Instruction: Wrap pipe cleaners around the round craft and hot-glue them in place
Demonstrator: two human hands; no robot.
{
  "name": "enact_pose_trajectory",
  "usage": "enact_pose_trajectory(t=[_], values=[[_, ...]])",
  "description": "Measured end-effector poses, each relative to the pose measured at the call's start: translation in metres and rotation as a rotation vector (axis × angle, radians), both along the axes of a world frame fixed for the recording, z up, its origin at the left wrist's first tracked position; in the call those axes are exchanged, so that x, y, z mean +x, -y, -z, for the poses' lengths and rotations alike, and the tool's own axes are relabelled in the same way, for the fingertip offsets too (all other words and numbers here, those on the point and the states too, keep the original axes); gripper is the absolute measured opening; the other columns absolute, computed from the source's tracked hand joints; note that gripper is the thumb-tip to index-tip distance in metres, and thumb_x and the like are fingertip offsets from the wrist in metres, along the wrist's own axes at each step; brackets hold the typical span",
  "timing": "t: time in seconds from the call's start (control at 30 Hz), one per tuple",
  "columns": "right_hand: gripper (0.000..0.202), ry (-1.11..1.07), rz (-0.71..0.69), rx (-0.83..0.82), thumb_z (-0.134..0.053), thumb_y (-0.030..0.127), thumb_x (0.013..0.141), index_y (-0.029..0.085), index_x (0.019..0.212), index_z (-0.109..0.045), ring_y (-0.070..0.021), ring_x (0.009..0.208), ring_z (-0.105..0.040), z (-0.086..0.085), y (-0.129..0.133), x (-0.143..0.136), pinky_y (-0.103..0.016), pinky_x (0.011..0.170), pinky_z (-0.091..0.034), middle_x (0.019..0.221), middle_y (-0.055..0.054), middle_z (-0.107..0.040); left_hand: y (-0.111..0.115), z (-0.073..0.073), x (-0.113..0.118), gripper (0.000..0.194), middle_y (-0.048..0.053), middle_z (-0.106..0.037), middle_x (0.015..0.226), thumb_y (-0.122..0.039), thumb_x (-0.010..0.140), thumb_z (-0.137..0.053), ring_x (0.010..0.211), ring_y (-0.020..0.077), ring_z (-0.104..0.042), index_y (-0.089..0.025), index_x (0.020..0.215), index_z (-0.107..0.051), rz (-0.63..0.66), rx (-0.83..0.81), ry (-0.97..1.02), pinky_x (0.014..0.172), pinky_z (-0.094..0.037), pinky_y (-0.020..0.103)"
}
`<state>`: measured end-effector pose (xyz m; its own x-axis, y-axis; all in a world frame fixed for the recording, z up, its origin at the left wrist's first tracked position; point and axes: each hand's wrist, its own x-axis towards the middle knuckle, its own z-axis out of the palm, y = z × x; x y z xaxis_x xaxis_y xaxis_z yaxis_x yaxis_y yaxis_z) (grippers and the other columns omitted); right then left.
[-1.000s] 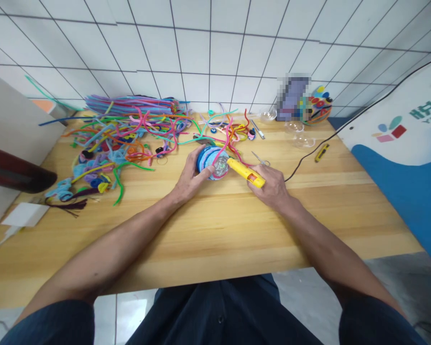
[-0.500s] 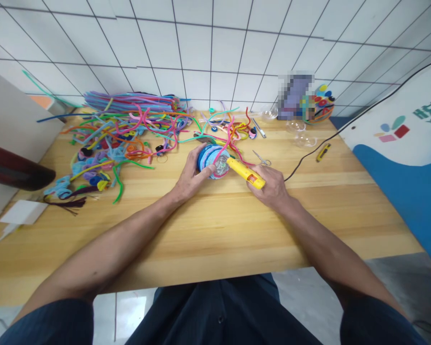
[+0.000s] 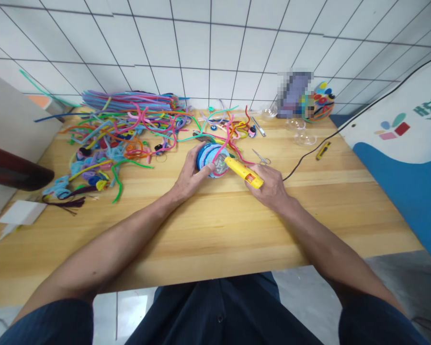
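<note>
Hardly anything has moved since half a second ago: the whole view shifts very slightly, while both hands and what they hold keep the same pose. At the far left, a dark red cylinder [image 3: 14, 165] juts in above a white box [image 3: 21, 212] with a white cable. Next on the wooden desk [image 3: 219, 230] spreads a tangle of fuzzy stems [image 3: 117, 154] in many colours, with a neat bundle [image 3: 129, 101] behind it against the tiled wall. Near the middle, the left hand [image 3: 192, 176] has its fingers curled around the side of a blue-wrapped ball [image 3: 206, 155], thumb resting on the front. Its clear face is turned toward a yellow glue gun [image 3: 244, 173], whose tip is at that face; whether they touch I cannot tell. The right hand [image 3: 271, 184] has its fingers closed around the gun's handle. Just beyond that hand lie scissors [image 3: 265, 160]. Farther right come clear plastic domes [image 3: 305, 138], a black cable [image 3: 293, 171] and a yellow cutter [image 3: 323, 150].
</note>
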<state>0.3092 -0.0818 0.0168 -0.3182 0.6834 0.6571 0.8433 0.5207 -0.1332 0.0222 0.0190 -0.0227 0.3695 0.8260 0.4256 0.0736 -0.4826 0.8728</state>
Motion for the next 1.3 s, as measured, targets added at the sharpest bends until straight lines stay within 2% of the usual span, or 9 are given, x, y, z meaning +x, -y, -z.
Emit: enact_pose_trajectory(t=[0.2, 0.47, 0.8, 1.0, 1.13, 1.3], values=[[0.017, -0.016, -0.028, 0.027, -0.057, 0.036, 0.114, 0.024, 0.110, -0.069, -0.0218, 0.071, -0.069, -0.0016, -0.0011, 0.0041, -0.036, 0.069, -0.053, 0.083, -0.003, -0.076, -0.0007, 0.0020, 0.0020, 0.083, 0.016, -0.056, 0.174, -0.073, 0.103, -0.076, 0.165, 0.0397, -0.054, -0.029, 0.169, -0.051, 0.003, 0.014, 0.020, 0.144, -0.040, 0.064], [0.018, 0.001, -0.017, 0.049, -0.058, 0.034, 0.114, 0.023, 0.116, -0.071, -0.0234, 0.074, -0.074, -0.0019, -0.0004, 0.0040, -0.037, 0.070, -0.055, 0.088, -0.006, -0.080, -0.0017, 0.0056, 0.0028, 0.086, 0.016, -0.057, 0.173, -0.076, 0.101, -0.077, 0.164, 0.0408, -0.054, -0.030, 0.169, -0.051, -0.017, -0.021, 0.037, 0.142, -0.041, 0.066], [0.012, -0.036, -0.048, 0.017, -0.062, 0.025, 0.107, 0.024, 0.115, -0.070, -0.0235, 0.076, -0.073, 0.0024, -0.0009, 0.0019, -0.036, 0.071, -0.055, 0.090, -0.005, -0.080, 0.0001, 0.0030, 0.0034, 0.083, 0.015, -0.057, 0.173, -0.074, 0.102, -0.076, 0.164, 0.0397, -0.055, -0.030, 0.168, -0.052, -0.010, -0.010, 0.027, 0.142, -0.042, 0.064], [0.016, -0.058, -0.057, -0.005, -0.063, 0.031, 0.110, 0.025, 0.121, -0.072, -0.0267, 0.085, -0.077, 0.0048, -0.0004, 0.0005, -0.039, 0.077, -0.058, 0.095, -0.007, -0.082, -0.0005, 0.0040, 0.0026, 0.085, 0.016, -0.056, 0.174, -0.074, 0.101, -0.078, 0.165, 0.0400, -0.054, -0.030, 0.169, -0.051, -0.011, -0.019, 0.026, 0.143, -0.041, 0.065], [0.016, -0.047, -0.021, 0.007, -0.062, 0.032, 0.111, 0.024, 0.118, -0.074, -0.0256, 0.081, -0.076, 0.0049, 0.0000, 0.0001, -0.038, 0.076, -0.057, 0.091, -0.007, -0.081, 0.0002, 0.0013, 0.0011, 0.081, 0.015, -0.057, 0.174, -0.071, 0.103, -0.077, 0.165, 0.0390, -0.055, -0.031, 0.169, -0.051, 0.006, 0.003, 0.012, 0.143, -0.041, 0.063], [0.020, -0.023, 0.013, 0.033, -0.060, 0.034, 0.113, 0.023, 0.120, -0.075, -0.0255, 0.079, -0.076, 0.0008, 0.0006, 0.0007, -0.037, 0.074, -0.056, 0.090, -0.007, -0.081, -0.0004, 0.0042, 0.0018, 0.083, 0.015, -0.057, 0.173, -0.073, 0.102, -0.078, 0.164, 0.0405, -0.055, -0.031, 0.169, -0.052, -0.013, -0.017, 0.022, 0.143, -0.042, 0.065]])
